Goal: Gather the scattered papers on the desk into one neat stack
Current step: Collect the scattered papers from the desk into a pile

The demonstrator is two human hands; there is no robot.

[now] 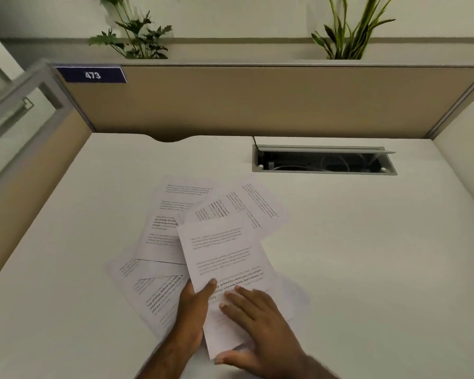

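Observation:
Several printed white papers lie fanned out and overlapping in the middle of the white desk (367, 269). The top sheet (225, 255) lies nearest to me, tilted slightly left. My left hand (193, 310) grips its lower left edge, thumb on top and fingers underneath. My right hand (255, 326) rests flat on the sheet's lower right part, fingers spread. A sheet (175, 212) lies behind to the left, another (246, 206) is angled to the right, and one more (145, 291) sticks out at the lower left, partly under my left hand.
An open cable tray (323, 160) is sunk into the desk at the back right. A tan partition (257, 102) with a "473" label (92, 75) closes the back, with plants (137, 31) above. A glass panel (17, 116) stands at the left.

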